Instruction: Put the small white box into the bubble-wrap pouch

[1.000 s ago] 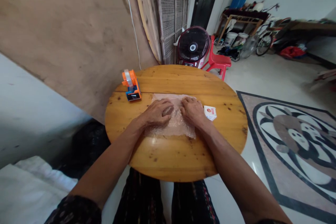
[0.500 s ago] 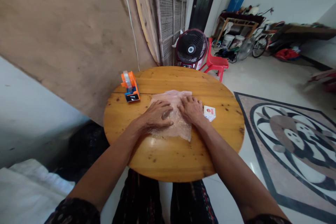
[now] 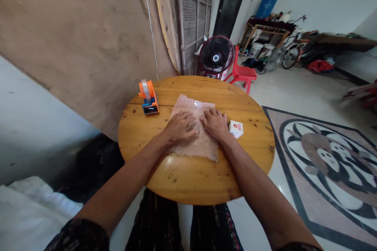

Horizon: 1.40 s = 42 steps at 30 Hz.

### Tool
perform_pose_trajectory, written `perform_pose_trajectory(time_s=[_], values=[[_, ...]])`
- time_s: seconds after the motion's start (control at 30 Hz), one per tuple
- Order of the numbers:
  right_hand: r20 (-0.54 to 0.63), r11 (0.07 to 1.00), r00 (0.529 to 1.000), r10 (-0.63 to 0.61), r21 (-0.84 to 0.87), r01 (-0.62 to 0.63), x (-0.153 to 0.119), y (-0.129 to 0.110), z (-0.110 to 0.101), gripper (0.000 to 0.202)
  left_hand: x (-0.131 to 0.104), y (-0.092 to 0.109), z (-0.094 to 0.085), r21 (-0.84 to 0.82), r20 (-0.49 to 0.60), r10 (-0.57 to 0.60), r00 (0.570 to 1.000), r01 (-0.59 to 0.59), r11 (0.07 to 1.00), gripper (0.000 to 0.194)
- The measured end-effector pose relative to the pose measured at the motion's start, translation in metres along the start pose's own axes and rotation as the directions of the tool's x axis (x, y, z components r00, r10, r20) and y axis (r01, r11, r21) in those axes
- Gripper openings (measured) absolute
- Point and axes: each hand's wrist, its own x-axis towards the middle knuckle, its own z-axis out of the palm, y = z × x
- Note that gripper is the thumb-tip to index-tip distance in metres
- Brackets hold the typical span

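A pinkish, see-through sheet of bubble wrap lies on the round wooden table. My left hand rests on its left part, palm down, fingers apart. On the right part of the sheet lies my right hand, also palm down with its fingers spread. Just right of my right hand stands a small white box with a red mark. An orange and blue tape dispenser with a roll of clear tape is at the table's back left.
Behind the table stand a dark red fan and a red plastic chair. A brown wall surface rises close on the left. My legs are below the near table edge.
The sheet's far left corner now lies spread farther out and away from me. My left hand has shifted slightly to the right. The whole view has tilted a little.
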Motion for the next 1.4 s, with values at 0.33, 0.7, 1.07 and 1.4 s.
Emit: perform_pose_trajectory(time_s=[0.33,0.7,1.07,1.4], values=[[0.003,1.0,1.0,-0.014,0.025,0.014,0.0,0.002,-0.001,0.044,0.002,-0.017,0.0,0.173,0.047,-0.271,0.961,0.259,0.95,0.052],[-0.092,0.996,0.993,-0.072,0.054,0.077,0.0,0.0,0.003,0.045,0.001,-0.013,-0.002,0.203,0.037,-0.294,0.955,0.281,0.938,0.055],[-0.045,0.999,0.999,-0.007,0.048,0.009,0.002,0.0,0.007,0.045,-0.002,-0.018,-0.001,0.16,0.06,-0.32,0.946,0.307,0.938,0.061],[-0.03,0.999,1.0,-0.004,0.035,0.005,0.004,0.002,0.008,0.045,-0.002,-0.015,-0.001,0.133,0.125,-0.244,0.962,0.228,0.965,0.069]])
